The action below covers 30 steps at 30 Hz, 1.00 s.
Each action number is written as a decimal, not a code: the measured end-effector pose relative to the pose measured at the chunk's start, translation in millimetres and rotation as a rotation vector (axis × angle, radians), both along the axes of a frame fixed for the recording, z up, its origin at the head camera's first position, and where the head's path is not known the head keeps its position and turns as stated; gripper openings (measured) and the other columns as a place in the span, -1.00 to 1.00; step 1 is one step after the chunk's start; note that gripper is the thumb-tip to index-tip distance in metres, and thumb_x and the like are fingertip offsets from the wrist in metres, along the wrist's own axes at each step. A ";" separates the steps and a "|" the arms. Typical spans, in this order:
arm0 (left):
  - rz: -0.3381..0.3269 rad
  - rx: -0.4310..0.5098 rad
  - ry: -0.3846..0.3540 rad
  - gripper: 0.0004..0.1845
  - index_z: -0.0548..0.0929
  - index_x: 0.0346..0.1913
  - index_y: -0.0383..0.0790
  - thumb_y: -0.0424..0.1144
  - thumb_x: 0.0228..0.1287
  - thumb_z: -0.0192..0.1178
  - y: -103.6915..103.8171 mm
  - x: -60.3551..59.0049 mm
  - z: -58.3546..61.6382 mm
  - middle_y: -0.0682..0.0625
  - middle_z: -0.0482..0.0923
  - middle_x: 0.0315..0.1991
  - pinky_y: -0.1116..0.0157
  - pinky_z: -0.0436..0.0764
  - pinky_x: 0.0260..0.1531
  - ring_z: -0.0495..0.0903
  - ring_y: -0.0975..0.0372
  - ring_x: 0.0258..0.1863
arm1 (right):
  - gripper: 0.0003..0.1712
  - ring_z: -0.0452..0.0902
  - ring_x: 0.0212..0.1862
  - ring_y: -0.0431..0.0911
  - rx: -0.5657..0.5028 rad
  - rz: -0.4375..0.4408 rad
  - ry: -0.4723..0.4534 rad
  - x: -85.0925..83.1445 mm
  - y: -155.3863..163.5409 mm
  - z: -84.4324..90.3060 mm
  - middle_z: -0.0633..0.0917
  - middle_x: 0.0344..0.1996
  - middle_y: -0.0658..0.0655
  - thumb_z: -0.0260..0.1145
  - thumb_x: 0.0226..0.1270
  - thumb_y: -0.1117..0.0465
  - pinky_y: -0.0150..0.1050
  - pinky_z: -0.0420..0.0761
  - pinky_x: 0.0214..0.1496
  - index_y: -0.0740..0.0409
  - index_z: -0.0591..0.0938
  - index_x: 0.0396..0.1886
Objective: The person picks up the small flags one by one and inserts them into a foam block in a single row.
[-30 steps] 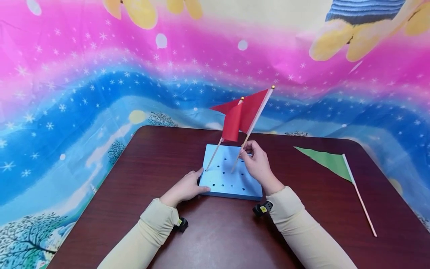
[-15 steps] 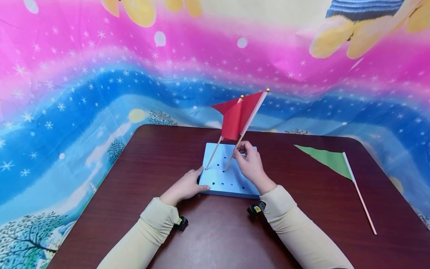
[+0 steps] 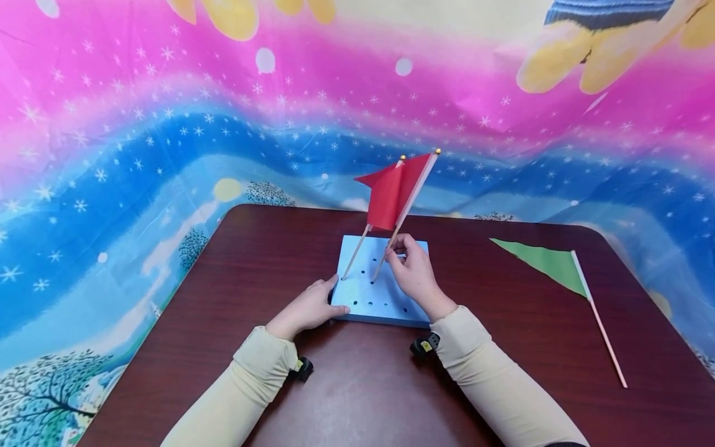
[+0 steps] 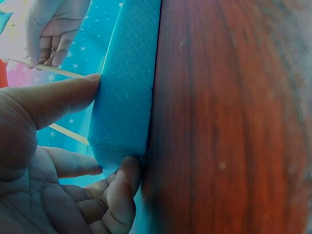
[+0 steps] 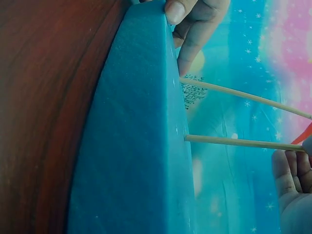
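Observation:
A light blue foam block with several holes lies on the dark wood table. Two red flags on thin wooden sticks stand tilted in it. My right hand pinches the stick of the nearer red flag, whose foot sits in a hole, as the right wrist view shows with the stick entering the foam block. The other red flag stands at the block's left. My left hand holds the block's near left corner, thumb on top and fingers against the side of the foam block.
A green flag on a white stick lies flat on the table at the right. A bright pink and blue printed cloth hangs behind and drapes around the table's rounded far edge.
My right hand has carried the nearer red flag leftward and away from me, bringing its stick closer to the other flag. The left hand has stayed on the block's corner.

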State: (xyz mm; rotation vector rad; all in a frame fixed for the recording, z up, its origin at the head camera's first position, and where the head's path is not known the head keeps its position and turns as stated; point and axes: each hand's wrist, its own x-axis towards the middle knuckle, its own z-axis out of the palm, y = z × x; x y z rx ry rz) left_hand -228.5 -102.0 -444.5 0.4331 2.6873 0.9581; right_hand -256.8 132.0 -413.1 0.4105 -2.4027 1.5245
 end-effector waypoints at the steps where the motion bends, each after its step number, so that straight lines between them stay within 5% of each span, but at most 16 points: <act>1: 0.001 0.000 -0.001 -0.06 0.17 0.58 -0.46 -0.09 0.34 0.41 0.0 0.0 0.1 -0.46 0.35 0.39 -0.01 0.39 0.33 0.39 -0.10 0.37 | -0.84 0.64 -0.12 0.08 0.004 0.003 0.000 -0.3 0.1 -0.4 0.68 -0.17 0.26 0.25 0.50 0.38 -0.21 0.68 -0.11 0.37 0.57 -0.01; 11: 0.011 -0.008 -0.011 -0.07 0.18 0.58 -0.47 -0.09 0.34 0.41 -0.3 -0.3 -2.3 -0.45 0.33 0.40 -0.01 0.38 0.33 0.38 -0.10 0.38 | -0.86 0.60 -0.05 0.08 0.078 0.028 -0.004 -1.4 -0.2 -12.7 0.67 -0.15 0.23 0.26 0.49 0.36 -0.04 0.67 0.00 0.33 0.58 -0.05; 30: -0.007 0.003 0.016 -0.07 0.19 0.56 -0.50 -0.10 0.33 0.41 -0.3 -0.2 -3.6 -0.46 0.37 0.38 -0.02 0.40 0.31 0.40 -0.11 0.36 | -0.81 0.61 -0.11 0.05 0.116 0.038 0.016 3.3 9.6 -19.4 0.69 -0.18 0.20 0.31 0.51 0.31 -0.03 0.66 0.00 0.34 0.65 -0.02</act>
